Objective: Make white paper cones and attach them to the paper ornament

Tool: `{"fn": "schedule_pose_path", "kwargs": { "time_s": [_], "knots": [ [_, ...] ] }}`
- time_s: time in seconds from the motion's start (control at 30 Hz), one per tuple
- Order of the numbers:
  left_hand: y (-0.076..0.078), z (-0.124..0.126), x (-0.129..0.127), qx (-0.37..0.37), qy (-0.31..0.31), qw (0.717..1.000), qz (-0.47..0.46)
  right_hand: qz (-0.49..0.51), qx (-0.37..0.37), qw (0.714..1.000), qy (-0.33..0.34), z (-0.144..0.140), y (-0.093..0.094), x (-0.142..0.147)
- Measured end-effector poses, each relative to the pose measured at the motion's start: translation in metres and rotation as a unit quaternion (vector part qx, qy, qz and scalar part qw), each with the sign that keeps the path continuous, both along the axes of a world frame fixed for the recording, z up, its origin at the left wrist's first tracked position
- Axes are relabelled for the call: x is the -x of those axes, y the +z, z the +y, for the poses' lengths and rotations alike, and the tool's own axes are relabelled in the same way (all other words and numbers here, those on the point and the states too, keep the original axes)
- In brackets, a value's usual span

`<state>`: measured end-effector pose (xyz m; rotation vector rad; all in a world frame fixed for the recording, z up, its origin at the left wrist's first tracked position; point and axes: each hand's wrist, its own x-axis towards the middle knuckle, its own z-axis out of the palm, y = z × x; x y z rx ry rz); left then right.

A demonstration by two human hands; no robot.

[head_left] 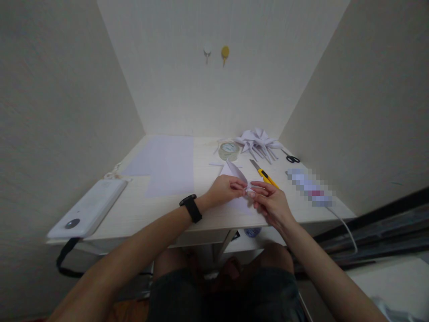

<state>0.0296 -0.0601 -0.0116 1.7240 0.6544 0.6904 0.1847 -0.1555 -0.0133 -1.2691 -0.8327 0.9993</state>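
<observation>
Pinching folded white paper [234, 172], left hand [224, 190], right hand [270, 201], both gripping, tape roll [228, 150] behind

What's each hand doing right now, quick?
Left hand: closed, pinching the folded white paper.
Right hand: fingers pinching the same paper at its near edge.

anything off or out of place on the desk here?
One thing: the yellow knife lies with its blade extended, close beyond the right hand. The white device sits at the table's left corner, slightly over the edge. Both hands pinch the folded paper; left hand looks normal.
</observation>
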Motion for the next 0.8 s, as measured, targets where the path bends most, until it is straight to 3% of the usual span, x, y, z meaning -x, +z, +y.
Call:
{"fn": "schedule_pose_path", "kwargs": {
  "time_s": [0.13, 0.33, 0.57, 0.8],
  "knots": [
    [0.000, 0.000, -0.001, 0.023, 0.000, 1.000, -0.009, -0.004, -0.002, 1.000, -0.008, 0.001, 0.000, 0.001],
    [0.000, 0.000, -0.001, -0.011, 0.000, 1.000, 0.003, 0.012, -0.019, 1.000, 0.014, 0.003, -0.004, 0.001],
    [0.006, 0.002, 0.002, -0.126, 0.037, 0.991, 0.012, 0.017, -0.050, 0.999, 0.001, 0.004, -0.011, 0.002],
    [0.004, 0.002, 0.002, -0.029, 0.042, 0.999, 0.003, 0.021, -0.048, 0.998, -0.029, 0.006, -0.013, 0.003]
  ]
}}
